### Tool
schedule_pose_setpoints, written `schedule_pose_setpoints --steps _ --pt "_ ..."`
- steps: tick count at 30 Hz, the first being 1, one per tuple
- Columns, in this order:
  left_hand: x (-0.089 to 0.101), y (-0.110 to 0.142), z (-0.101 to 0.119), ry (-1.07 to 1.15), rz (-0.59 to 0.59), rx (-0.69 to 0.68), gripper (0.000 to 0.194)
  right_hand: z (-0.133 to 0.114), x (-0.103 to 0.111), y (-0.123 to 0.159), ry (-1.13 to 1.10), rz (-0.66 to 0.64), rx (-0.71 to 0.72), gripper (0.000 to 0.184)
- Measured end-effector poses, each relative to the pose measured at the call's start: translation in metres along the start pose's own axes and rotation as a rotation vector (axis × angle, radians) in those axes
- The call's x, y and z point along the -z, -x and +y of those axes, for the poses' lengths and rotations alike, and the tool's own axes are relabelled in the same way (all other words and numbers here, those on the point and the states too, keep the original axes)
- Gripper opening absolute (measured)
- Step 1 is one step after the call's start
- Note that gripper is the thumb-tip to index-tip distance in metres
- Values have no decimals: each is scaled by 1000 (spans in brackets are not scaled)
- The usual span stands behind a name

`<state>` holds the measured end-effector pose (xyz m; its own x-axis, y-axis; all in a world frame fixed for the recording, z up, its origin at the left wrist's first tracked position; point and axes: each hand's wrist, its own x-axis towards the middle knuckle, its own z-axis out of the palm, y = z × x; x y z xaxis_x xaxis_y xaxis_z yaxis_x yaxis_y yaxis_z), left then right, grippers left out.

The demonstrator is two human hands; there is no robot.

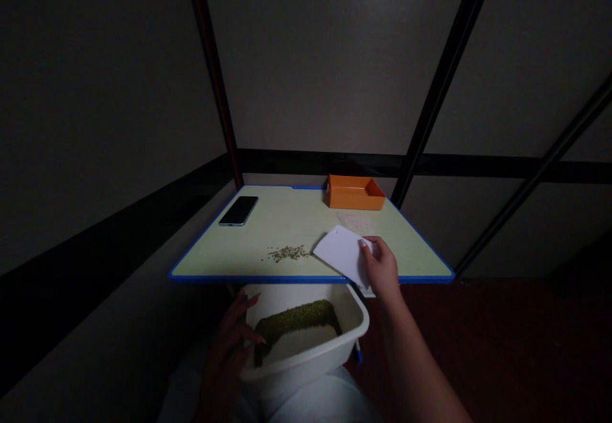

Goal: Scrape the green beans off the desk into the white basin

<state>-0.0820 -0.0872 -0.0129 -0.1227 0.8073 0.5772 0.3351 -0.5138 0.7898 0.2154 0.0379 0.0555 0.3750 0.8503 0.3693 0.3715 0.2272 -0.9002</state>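
Note:
Between the thumb and fingers of my right hand (380,267) is a thin white card (342,252) with a small hole near one corner. It is tilted over the table's front edge, its left corner close to a scatter of small greenish-brown grains (289,253). Below the tabletop, a white plastic basin (306,362) rests on my lap. Green grains (306,314) are heaped along its far side, with part of the pale bottom showing. My left hand (234,333) grips the basin's left rim, its fingers reaching over into it.
A pale green table (287,222) with blue edging stands against a panelled wall. On it, a black-screened phone (240,210) lies at the left. An orange open box (354,194) sits at the back right, with a clear plastic piece (354,221) in front.

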Motion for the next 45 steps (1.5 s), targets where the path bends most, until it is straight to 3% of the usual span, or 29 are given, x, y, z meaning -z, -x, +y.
schedule_pose_setpoints --steps 8,20,28,37,45 --pt "-4 -2 5 -5 25 6 23 -7 -12 14 113 -43 42 33" --pt "-1 -1 -1 -10 22 4 23 -1 -1 7 247 2 67 35" --pt "-1 -2 7 -20 13 17 20 -2 2 4 294 29 35 36" --pt "-3 -1 4 -7 18 1 22 6 8 -9 82 90 -38 40" --pt "-4 0 3 20 -2 -3 16 1 4 -3 111 25 -16 39"
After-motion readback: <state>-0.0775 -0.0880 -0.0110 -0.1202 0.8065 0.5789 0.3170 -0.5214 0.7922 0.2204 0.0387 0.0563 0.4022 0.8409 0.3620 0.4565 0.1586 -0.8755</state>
